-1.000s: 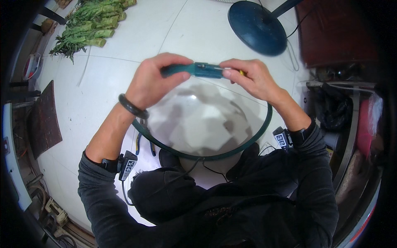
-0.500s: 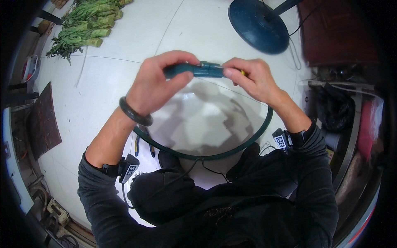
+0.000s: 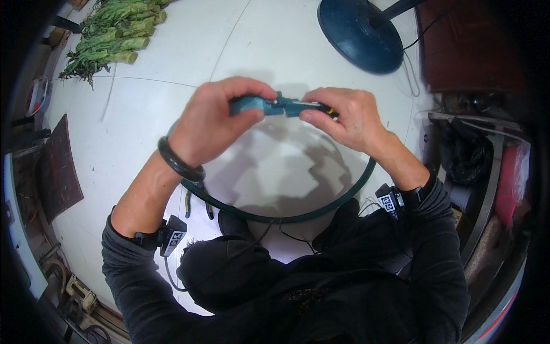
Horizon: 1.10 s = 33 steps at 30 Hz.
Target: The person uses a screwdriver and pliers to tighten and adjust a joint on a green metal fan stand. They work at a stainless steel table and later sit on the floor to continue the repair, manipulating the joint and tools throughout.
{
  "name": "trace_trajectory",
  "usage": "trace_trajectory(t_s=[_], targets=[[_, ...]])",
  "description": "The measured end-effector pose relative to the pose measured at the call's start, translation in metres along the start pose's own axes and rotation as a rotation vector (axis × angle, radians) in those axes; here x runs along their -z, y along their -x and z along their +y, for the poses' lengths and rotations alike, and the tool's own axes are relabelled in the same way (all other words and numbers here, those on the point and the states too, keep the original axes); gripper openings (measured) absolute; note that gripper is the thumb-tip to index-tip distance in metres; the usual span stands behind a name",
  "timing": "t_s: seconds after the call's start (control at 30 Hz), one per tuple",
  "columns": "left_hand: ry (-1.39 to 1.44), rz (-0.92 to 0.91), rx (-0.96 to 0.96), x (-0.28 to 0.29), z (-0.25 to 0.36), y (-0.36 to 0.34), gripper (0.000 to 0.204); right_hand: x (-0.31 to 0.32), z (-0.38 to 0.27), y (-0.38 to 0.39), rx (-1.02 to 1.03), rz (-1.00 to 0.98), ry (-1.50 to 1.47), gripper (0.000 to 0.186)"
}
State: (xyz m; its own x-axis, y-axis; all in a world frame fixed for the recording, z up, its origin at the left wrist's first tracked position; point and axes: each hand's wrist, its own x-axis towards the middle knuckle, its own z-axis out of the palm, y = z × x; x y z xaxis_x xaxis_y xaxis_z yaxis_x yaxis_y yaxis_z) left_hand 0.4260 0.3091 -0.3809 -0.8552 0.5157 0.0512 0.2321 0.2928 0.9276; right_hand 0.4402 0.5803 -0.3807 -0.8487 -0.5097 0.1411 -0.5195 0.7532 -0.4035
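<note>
A large dark green hoop (image 3: pixel 281 219) stretches in front of my legs, its far side raised between my hands. My left hand (image 3: pixel 220 112) is closed round the hoop's wider blue-green clasp (image 3: pixel 246 105), thumb on the near side and fingers over the far side. A small notch shows at the joint in the middle of the clasp. From the right, my right hand (image 3: pixel 344 114) grips a screwdriver (image 3: pixel 326 109) with a black and yellow handle. Its thin metal shaft lies along the clasp toward the joint; the tip is hard to make out. My right fingers also touch the clasp's end.
A pair of pliers (image 3: pixel 199 202) lies on the white tiled floor by my left leg. Cut leafy stalks (image 3: pixel 123 37) are at the far left. A round dark blue stand base (image 3: pixel 361 37) stands far right. Dark brown board (image 3: pixel 60 172) at left; black plastic bag (image 3: pixel 467 152) at right.
Both hands have dropped slightly toward me with the clasp. More of the screwdriver shaft and handle shows, and a notch is now visible at the clasp's joint.
</note>
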Motion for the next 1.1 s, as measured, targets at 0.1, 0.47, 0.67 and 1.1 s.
trace_trajectory(t_s=[0.1, 0.47, 0.67, 1.1], targets=[[0.008, -0.003, -0.028, 0.000, -0.003, -0.001, 0.027, -0.004, 0.001, 0.000, -0.014, -0.017, -0.033, 0.037], [-0.017, -0.062, -0.021, 0.005, -0.009, -0.007, 0.025, -0.008, 0.003, -0.006, -0.052, -0.053, -0.096, 0.037], [-0.066, -0.087, -0.023, 0.009, -0.009, -0.011, 0.027, -0.006, 0.005, -0.009, -0.100, -0.100, -0.132, 0.040], [0.086, -0.063, 0.036, 0.015, 0.000, -0.016, 0.019, -0.004, 0.006, -0.019, -0.046, -0.048, -0.132, 0.040]])
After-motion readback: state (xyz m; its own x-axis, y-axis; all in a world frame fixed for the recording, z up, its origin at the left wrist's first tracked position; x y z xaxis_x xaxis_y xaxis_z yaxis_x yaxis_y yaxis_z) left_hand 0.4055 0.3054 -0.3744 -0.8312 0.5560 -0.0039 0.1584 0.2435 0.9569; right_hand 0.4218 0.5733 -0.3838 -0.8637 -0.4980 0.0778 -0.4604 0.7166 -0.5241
